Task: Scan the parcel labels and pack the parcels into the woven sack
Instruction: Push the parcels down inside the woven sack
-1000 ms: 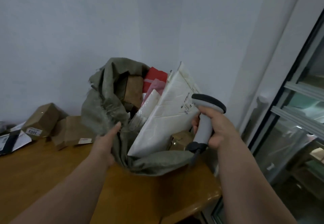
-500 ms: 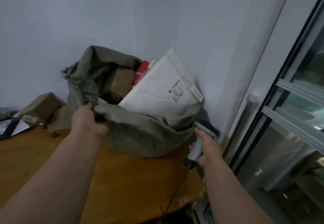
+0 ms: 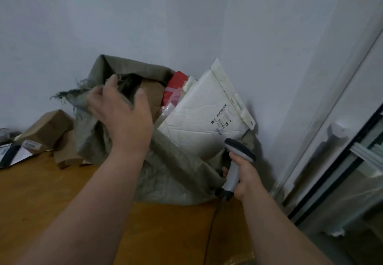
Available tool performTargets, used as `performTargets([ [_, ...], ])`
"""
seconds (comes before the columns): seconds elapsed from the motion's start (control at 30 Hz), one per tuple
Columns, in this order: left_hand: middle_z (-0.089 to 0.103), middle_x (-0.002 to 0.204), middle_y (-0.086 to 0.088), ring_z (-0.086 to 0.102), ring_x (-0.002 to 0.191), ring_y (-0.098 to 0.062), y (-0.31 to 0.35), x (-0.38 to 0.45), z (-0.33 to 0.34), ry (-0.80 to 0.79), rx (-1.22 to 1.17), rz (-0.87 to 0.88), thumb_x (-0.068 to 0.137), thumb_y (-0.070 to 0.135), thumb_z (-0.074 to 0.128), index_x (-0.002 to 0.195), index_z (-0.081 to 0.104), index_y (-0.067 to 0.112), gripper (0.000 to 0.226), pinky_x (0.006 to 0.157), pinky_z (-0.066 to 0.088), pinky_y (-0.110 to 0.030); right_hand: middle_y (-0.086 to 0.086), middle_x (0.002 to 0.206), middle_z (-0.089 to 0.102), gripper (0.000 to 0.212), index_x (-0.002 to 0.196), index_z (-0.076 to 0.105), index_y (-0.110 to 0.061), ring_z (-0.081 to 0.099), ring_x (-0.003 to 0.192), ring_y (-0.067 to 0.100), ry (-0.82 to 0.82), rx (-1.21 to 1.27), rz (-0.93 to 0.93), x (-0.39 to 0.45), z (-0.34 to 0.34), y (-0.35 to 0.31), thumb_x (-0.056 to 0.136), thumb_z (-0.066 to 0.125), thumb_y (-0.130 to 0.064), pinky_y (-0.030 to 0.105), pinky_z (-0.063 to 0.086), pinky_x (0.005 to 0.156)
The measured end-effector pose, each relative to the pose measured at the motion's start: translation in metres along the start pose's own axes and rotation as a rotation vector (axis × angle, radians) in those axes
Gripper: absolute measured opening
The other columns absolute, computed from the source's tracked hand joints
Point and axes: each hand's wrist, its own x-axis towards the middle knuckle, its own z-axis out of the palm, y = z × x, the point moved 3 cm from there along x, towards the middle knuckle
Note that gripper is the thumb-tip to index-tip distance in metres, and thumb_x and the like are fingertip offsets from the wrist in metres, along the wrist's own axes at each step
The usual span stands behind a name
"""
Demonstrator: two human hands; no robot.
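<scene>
1. The woven sack [image 3: 170, 173] before me is dull grey-green.
2. The padded mailer [image 3: 199, 119] is white with a black barcode label.
3. A parcel [image 3: 176, 84] is red.
4. My scanner [image 3: 236, 165] is light grey, capped black.
5. The desk [image 3: 41, 192] is orange-brown wood.
6. The boxes [image 3: 49, 128] are plain brown cardboard.

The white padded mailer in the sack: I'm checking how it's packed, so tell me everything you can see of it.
The white padded paper mailer stands tilted in the mouth of the grey-green woven sack, its upper half sticking out by the wall. Its face is creased, with a taped flap along the upper right edge and a printed barcode label. A red parcel lies behind it. Neither hand touches it.
</scene>
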Motion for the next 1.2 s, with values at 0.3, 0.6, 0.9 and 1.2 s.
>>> performTargets([
  [0.3,0.0,0.164,0.01,-0.002,0.148,-0.04,-0.031,-0.013,0.123,-0.89,0.805,0.463,0.084,0.076,0.045,0.15,0.014,0.052,0.077,0.117,0.002,-0.061,0.011,0.093,0.073,0.027,0.103,0.072,-0.006,0.07,0.087,0.026,-0.017,0.083,-0.291,-0.004,0.042,-0.056,0.079,0.079,-0.017,0.042,0.058,0.084],
  [0.6,0.028,0.145,-0.001,0.048,0.117,-0.034,-0.102,0.046,0.101,-0.715,0.876,0.094,0.077,0.059,0.071,0.147,0.038,0.03,0.083,0.093,0.046,-0.043,0.005,0.078,0.072,0.021,0.073,0.08,-0.011,0.064,0.065,0.015,-0.449,0.102,-0.351,-0.028,0.098,-0.113,0.057,0.081,-0.024,0.027,0.055,0.062],
  [0.9,-0.006,0.167,0.004,-0.017,0.15,-0.033,-0.024,0.038,0.146,-0.695,1.042,0.248,0.064,0.097,0.016,0.15,0.032,0.039,0.105,0.111,-0.014,-0.064,0.01,0.088,0.069,0.03,0.105,0.071,-0.008,0.064,0.079,0.024,-0.378,-0.147,-0.119,0.013,0.113,-0.107,0.08,0.074,-0.026,0.038,0.054,0.076],
  [1.2,0.017,0.161,-0.004,0.023,0.142,-0.034,-0.083,0.023,0.155,-0.913,1.343,0.254,0.06,0.094,0.047,0.155,-0.005,0.038,0.122,0.109,0.02,-0.057,0.01,0.1,0.075,0.026,0.106,0.072,-0.015,0.071,0.092,0.028,-0.148,-0.355,-0.308,0.059,0.083,-0.144,0.082,0.077,-0.023,0.047,0.059,0.087],
])
